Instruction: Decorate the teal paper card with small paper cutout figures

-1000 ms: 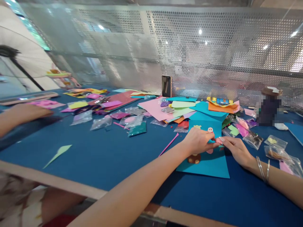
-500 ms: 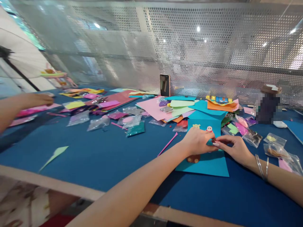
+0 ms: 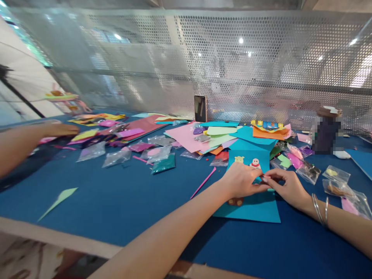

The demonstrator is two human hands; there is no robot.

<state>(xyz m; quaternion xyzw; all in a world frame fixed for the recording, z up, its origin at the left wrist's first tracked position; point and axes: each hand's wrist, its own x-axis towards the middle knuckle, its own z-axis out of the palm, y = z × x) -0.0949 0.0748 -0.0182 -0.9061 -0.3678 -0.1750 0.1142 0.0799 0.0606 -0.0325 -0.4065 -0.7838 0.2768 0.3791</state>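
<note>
A bright blue card (image 3: 255, 211) lies on the dark blue table, with a small yellow animal figure (image 3: 239, 159) and a white figure with a red scarf (image 3: 255, 163) on its upper part. Over the card's middle is my left hand (image 3: 242, 180), partly covering a brown shape (image 3: 236, 202). From the right, my right hand (image 3: 286, 186), with silver bracelets at the wrist, meets it fingertip to fingertip. Both hands have their fingers pinched together around something tiny, too small to name.
Coloured paper sheets (image 3: 186, 136) and small plastic bags (image 3: 164, 163) spread behind. A phone (image 3: 200, 109) stands upright near the mesh panel. At the right are a dark cup (image 3: 327, 133) and more bags; another person's arm (image 3: 31, 145) reaches in at left.
The view has tilted slightly. My hands stay over the card, their fingertips slightly shifted. The other person's hand has moved right, towards the coloured papers.
</note>
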